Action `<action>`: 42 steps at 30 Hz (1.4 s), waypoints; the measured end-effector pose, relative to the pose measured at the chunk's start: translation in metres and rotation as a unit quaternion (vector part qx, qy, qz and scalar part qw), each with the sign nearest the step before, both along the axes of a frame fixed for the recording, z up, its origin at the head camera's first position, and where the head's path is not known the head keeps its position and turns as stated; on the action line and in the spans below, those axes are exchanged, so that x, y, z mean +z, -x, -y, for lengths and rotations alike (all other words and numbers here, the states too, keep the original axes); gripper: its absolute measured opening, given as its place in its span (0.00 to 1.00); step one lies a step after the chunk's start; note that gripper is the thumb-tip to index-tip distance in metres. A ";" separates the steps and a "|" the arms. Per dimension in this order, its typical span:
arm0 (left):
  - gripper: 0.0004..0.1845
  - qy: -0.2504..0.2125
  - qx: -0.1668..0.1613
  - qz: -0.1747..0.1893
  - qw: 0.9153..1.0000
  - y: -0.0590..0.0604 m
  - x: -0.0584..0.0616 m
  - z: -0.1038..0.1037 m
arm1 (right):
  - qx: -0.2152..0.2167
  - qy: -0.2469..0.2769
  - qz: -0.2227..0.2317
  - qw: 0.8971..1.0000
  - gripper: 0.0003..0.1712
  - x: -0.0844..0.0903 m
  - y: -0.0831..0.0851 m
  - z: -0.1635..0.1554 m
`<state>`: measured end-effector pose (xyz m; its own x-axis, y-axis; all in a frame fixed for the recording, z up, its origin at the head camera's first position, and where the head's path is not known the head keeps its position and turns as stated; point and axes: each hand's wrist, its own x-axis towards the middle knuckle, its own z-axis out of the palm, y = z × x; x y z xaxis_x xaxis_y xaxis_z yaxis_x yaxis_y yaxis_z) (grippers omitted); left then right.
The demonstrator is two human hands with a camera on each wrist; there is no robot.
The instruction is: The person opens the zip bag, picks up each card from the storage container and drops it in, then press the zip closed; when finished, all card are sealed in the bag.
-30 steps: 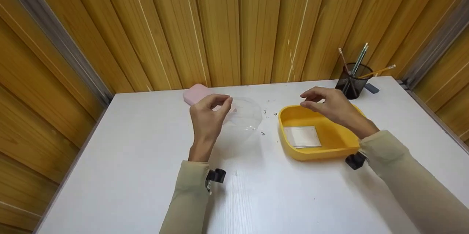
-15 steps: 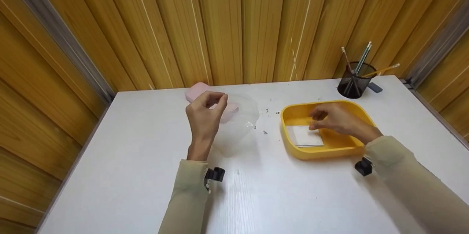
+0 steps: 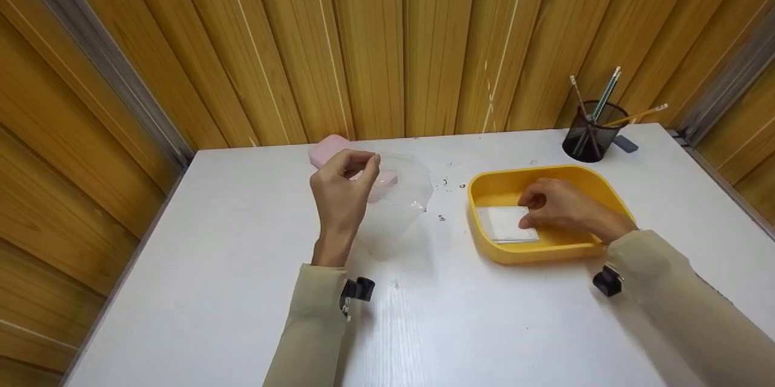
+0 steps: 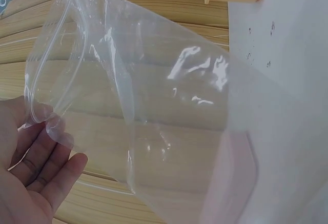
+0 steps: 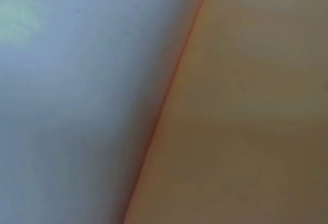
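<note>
My left hand (image 3: pixel 342 193) is raised over the table and pinches a clear zip bag (image 3: pixel 402 199) near its zip edge. In the left wrist view the bag (image 4: pixel 154 80) hangs spread out, its zip strip beside the fingers of the left hand (image 4: pixel 38 167). Reaching into a yellow bin (image 3: pixel 533 254) is my right hand (image 3: pixel 560 205). Its thumb and fingers are bent with a gap between them, the thumb tip over the right part of a flat white square (image 3: pixel 502 223) on the bin floor. The right wrist view is blurred at close range.
A pink rounded block (image 3: pixel 329 149) stands at the back edge, partly behind the bag. At the back right are a black mesh cup (image 3: pixel 590 142) with pencils and a dark eraser (image 3: pixel 625 144). Small dark specks (image 3: pixel 442 217) lie between bag and bin. Wooden panels rise behind the table.
From above the bin's far side, the right hand has come down into it and reached the white square. The left hand still holds the bag in nearly the same place.
</note>
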<state>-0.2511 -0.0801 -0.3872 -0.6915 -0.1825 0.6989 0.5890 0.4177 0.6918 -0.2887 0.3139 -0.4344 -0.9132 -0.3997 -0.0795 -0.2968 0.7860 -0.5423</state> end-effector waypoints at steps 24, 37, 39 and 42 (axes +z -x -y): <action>0.02 -0.003 -0.006 0.007 1.000 -0.001 0.002 0.005 | -0.042 0.034 0.003 0.999 0.16 0.011 -0.002 -0.006; 0.03 0.001 -0.002 0.001 1.000 0.000 0.002 0.006 | -0.055 0.059 -0.065 0.995 0.08 0.026 -0.013 -0.009; 0.02 0.001 -0.002 0.004 1.000 -0.001 0.002 0.006 | -0.063 0.079 -0.076 0.992 0.10 0.033 -0.017 -0.010; 0.02 0.001 -0.003 0.007 1.000 -0.001 0.002 0.005 | -0.080 0.102 -0.101 0.986 0.13 0.044 -0.024 -0.009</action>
